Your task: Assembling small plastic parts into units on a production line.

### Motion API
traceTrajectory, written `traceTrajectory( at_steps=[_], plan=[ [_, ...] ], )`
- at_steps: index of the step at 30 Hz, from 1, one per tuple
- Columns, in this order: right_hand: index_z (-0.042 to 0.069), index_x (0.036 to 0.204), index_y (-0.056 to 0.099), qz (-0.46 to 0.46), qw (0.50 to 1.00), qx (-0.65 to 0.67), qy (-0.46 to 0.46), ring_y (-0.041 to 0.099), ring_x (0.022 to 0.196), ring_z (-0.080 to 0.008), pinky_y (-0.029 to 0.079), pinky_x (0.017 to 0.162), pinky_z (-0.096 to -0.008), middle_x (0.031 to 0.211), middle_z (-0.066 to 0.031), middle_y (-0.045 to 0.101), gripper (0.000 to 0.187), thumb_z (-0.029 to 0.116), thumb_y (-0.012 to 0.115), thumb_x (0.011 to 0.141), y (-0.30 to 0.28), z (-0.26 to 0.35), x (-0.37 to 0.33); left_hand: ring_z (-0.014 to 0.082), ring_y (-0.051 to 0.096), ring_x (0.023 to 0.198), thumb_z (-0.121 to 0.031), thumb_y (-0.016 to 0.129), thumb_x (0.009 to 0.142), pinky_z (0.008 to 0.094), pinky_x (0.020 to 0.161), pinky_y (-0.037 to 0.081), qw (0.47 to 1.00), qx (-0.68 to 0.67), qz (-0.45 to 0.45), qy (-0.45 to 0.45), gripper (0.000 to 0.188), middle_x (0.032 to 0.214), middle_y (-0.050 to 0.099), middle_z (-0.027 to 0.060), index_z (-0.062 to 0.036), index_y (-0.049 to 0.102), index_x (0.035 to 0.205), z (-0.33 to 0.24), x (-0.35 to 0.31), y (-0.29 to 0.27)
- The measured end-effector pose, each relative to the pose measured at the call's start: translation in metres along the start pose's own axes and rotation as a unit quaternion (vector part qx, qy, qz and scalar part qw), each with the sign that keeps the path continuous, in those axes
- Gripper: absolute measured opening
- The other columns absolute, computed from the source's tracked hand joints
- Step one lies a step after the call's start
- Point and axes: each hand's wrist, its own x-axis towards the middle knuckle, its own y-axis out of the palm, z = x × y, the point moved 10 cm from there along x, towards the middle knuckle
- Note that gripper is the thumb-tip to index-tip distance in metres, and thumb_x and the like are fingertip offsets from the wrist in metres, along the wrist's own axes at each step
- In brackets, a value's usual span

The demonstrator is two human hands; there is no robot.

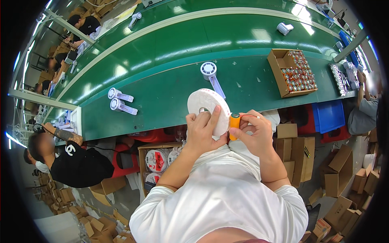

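Note:
In my left hand [202, 131] is a wide white roll of tape [204, 99], gripped with fingers at its core and over its flat side. My right hand [257, 131] pinches an orange cylindrical battery [234, 123] with thin red wires trailing from its top. The battery stands nearly upright against the roll's right edge, close to my left thumb. Just beyond the roll, a white and lilac handheld fan housing [208, 69] lies on the green table [170, 97].
An open cardboard box [279, 81] of orange batteries stands on the table at right. Two more fan housings [118, 106] lie at left. Behind runs a green conveyor belt [178, 44]. A blue bin [329, 116] sits below at right. Co-workers sit on both sides.

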Motion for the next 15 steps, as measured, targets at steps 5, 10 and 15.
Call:
traceTrajectory(
  at_steps=[5, 10, 15],
  plan=[
    [-0.009, 0.093, 0.064, -0.083, 0.99, 0.108, -0.024, 0.062, 0.081, -0.0126, 0.05, 0.076, -0.0225, 0.091, -0.0087, 0.06, 0.023, -0.002, 0.077, 0.076, -0.027, 0.006, -0.003, 0.0182, 0.049, 0.069, -0.035, 0.07, 0.067, 0.0372, 0.07, 0.027, 0.998, -0.022, -0.008, -0.06, 0.088, 0.075, 0.05, 0.0024, 0.0, 0.043, 0.143, 0.015, -0.004, -0.001],
    [-0.008, 0.104, 0.059, -0.208, 0.951, 0.222, -0.057, 0.059, 0.09, -0.0105, 0.045, 0.083, -0.0227, 0.102, -0.0064, 0.062, 0.033, 0.01, 0.077, 0.084, -0.058, -0.02, 0.006, 0.0177, 0.048, 0.065, -0.029, 0.072, 0.063, 0.0361, 0.066, 0.029, 0.995, -0.059, 0.051, 0.056, 0.084, 0.074, 0.047, 0.0019, -0.0008, 0.049, 0.139, -0.03, -0.012, 0.01],
    [-0.004, 0.112, 0.054, -0.184, 0.952, 0.241, -0.035, 0.058, 0.093, -0.0109, 0.045, 0.085, -0.024, 0.104, -0.0063, 0.061, 0.038, 0.012, 0.075, 0.085, -0.031, -0.027, 0.006, 0.0168, 0.047, 0.064, -0.028, 0.074, 0.06, 0.0343, 0.064, 0.029, 0.995, -0.045, 0.034, 0.082, 0.085, 0.072, 0.044, 0.0017, -0.0008, 0.05, 0.137, -0.04, -0.004, 0.008]
  ],
)
